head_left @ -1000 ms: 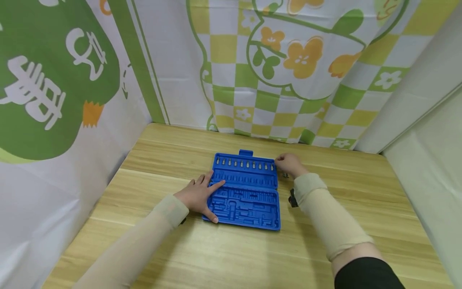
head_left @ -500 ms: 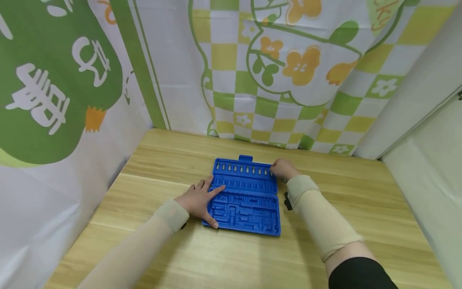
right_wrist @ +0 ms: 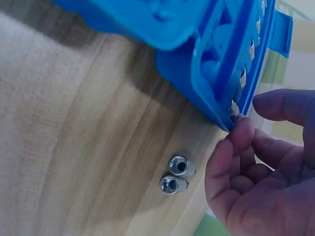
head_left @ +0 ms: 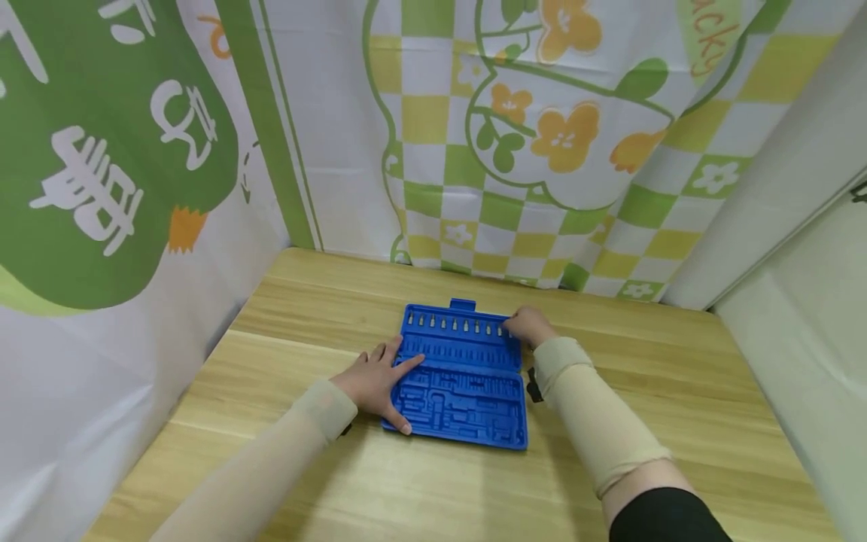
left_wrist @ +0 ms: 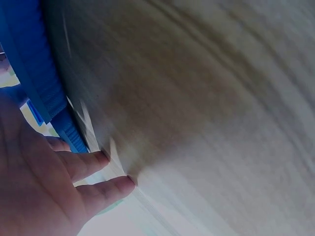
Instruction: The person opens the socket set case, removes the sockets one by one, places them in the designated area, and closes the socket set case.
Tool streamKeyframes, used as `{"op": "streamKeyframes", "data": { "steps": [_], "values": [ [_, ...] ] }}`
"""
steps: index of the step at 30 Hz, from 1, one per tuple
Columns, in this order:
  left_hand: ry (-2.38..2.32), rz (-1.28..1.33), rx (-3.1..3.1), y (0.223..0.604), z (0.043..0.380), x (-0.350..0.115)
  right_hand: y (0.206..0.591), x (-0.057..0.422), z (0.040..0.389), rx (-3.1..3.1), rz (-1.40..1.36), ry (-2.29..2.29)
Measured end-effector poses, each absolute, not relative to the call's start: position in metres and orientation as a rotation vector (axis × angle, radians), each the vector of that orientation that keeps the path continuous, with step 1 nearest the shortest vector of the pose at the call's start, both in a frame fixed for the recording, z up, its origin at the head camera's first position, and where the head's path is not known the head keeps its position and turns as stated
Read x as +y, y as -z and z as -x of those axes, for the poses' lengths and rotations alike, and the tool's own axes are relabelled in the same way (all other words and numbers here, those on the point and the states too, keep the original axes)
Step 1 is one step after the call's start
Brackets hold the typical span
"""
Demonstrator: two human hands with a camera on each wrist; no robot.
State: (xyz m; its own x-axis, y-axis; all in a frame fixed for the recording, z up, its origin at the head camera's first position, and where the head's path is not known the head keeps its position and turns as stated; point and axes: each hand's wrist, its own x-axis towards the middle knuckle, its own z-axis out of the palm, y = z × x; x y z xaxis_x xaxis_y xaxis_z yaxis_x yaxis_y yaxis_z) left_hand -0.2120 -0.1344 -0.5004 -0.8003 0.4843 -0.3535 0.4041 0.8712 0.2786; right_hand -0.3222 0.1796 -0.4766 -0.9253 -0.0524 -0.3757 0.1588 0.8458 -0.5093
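Note:
An open blue tool case (head_left: 467, 410) lies on the wooden table, both halves moulded with slots. Small silver bit sockets (head_left: 454, 325) stand in a row along its far half. My left hand (head_left: 372, 380) spreads over the case's left edge, thumb at the near rim and a finger reaching across the hinge area. At the far right corner is my right hand (head_left: 531, 326). In the right wrist view its fingertip touches the corner beside the last bit socket (right_wrist: 235, 108), with the other fingers (right_wrist: 278, 105) set apart from it.
Two loose silver sockets (right_wrist: 179, 167) lie side by side on the table right of the case, hidden behind the right hand in the head view. A latch tab (head_left: 463, 304) sticks out at the case's far edge. Printed cloth (head_left: 488, 188) hangs behind the table.
My right hand has moved left from beside the case's right edge onto the end of the socket row, covering the last piece. The left hand stays on the case. The head view tilts up slightly.

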Motion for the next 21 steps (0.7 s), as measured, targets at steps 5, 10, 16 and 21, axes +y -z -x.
{"op": "streamKeyframes", "data": {
  "steps": [5, 10, 16, 21],
  "values": [
    [-0.259, -0.661, 2.627, 0.501, 0.213, -0.133, 0.482, 0.19, 0.325, 2.585, -0.116, 0.953],
    [-0.258, -0.655, 2.63, 0.501, 0.213, -0.135, 0.485, 0.198, 0.329, 2.525, -0.093, 1.088],
    [-0.277, -0.642, 2.618, 0.499, 0.213, -0.135, 0.489, 0.197, 0.322, 2.657, 0.056, 1.054],
    [-0.274, -0.641, 2.604, 0.501, 0.213, -0.135, 0.492, 0.19, 0.312, 2.75, 0.038, 1.03]
  ]
}}
